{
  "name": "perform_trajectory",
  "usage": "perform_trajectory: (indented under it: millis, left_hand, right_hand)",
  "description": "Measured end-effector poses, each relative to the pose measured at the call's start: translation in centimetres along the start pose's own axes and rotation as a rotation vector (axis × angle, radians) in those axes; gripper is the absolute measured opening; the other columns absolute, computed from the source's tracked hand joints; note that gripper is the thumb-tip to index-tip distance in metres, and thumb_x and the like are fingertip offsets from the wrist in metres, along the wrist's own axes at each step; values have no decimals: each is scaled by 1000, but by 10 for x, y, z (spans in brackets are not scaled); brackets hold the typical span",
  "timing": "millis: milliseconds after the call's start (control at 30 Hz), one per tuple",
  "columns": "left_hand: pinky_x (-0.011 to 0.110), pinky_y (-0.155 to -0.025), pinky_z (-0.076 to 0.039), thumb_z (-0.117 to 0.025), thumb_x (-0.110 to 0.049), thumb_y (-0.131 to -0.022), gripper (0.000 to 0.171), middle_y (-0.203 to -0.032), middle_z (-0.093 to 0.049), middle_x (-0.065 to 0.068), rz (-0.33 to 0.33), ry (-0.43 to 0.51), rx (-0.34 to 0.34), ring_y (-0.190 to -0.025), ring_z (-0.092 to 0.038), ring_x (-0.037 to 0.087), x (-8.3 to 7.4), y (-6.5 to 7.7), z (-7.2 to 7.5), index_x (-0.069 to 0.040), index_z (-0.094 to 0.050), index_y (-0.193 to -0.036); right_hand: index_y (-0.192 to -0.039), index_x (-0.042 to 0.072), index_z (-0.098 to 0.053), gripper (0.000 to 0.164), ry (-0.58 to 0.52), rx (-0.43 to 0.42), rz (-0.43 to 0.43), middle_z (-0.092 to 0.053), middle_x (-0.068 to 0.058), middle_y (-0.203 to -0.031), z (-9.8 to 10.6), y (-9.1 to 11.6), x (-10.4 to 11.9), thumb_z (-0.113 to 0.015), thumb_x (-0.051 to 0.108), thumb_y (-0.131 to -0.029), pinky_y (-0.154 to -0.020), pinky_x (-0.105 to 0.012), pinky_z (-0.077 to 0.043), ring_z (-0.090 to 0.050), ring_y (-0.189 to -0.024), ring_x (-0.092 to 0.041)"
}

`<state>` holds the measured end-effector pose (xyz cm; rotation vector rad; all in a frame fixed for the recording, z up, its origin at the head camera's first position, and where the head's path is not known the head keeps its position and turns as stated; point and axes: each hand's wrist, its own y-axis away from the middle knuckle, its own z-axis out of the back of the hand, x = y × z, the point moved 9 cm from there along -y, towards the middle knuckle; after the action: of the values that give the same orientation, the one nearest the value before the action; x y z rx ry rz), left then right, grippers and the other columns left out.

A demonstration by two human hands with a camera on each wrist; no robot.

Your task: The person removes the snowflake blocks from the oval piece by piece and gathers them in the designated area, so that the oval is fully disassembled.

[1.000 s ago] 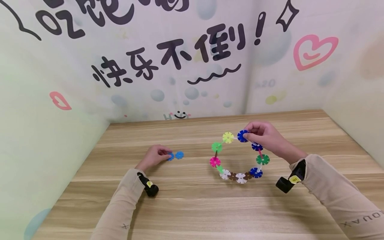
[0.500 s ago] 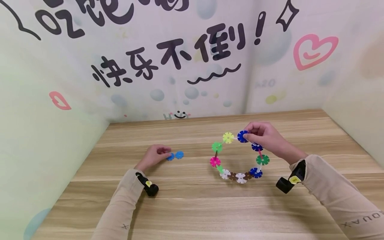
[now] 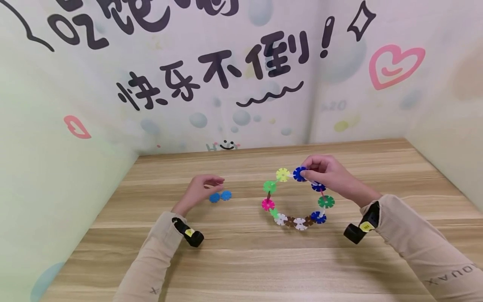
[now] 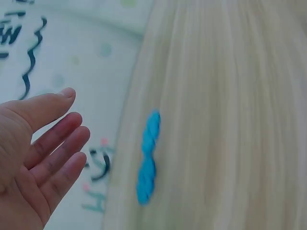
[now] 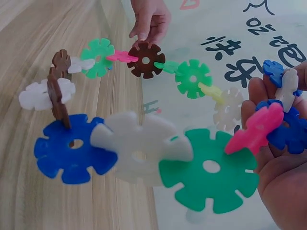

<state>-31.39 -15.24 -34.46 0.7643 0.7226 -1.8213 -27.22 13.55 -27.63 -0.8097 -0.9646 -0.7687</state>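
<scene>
My right hand [image 3: 326, 170] pinches a dark blue snowflake disc [image 3: 298, 174], part of a ring of linked plastic discs in several colours. In the right wrist view, a green disc [image 5: 206, 191] and a dark blue disc [image 5: 57, 158] of that ring appear close up. The ring hangs tilted from the hand; whether its lower side touches the table, I cannot tell. My left hand [image 3: 201, 191] holds nothing, its fingers loosely extended just above a pair of light blue discs [image 3: 214, 198]. That pair lies on the table, edge to edge, visible also as blue discs [image 4: 147, 167] in the left wrist view.
The wood-grain table [image 3: 241, 268] ends at a printed backdrop [image 3: 241, 96] with black lettering behind, and pale walls stand at both sides. Each wrist carries a black camera on a strap, such as the right wrist camera [image 3: 354, 233].
My left hand has let go of the light blue discs and lifted away, its fingers reaching further right. The right hand has shifted slightly left with the ring.
</scene>
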Motion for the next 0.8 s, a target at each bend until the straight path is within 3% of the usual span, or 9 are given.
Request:
perform_trajectory:
  millis: [367, 600, 800]
  left_hand:
    - [26, -73, -51, -64, -16, -82, 27, -102, -63, 12, -130, 160, 3, -90, -60, 19, -66, -7, -10, -1, -63, -105]
    - [26, -72, -51, -64, -7, -81, 23, -99, -64, 13, -259, 187, 47, -89, -60, 19, -117, -10, -24, 3, -63, -102]
    - [25, -71, -51, -64, -9, -81, 22, -98, -64, 12, -364, 186, 107, -86, -61, 14, -147, -12, -41, 1, -64, -101]
  right_hand:
    - [-87, -5, -56, 9, 2, 48, 5, -60, -8, -75, -15, -9, -1, -55, 4, -86, -52, -23, -46, -51, -60, -10]
    - [-86, -4, -56, 8, -3, 76, 11, -60, -10, -76, -26, -17, 2, -56, 4, -85, -53, -22, -46, -52, -60, -12]
    - [-85, -3, -56, 6, -3, 83, 27, -60, -7, -76, -32, -23, 6, -57, 3, -84, -51, -22, -45, -51, -58, -11]
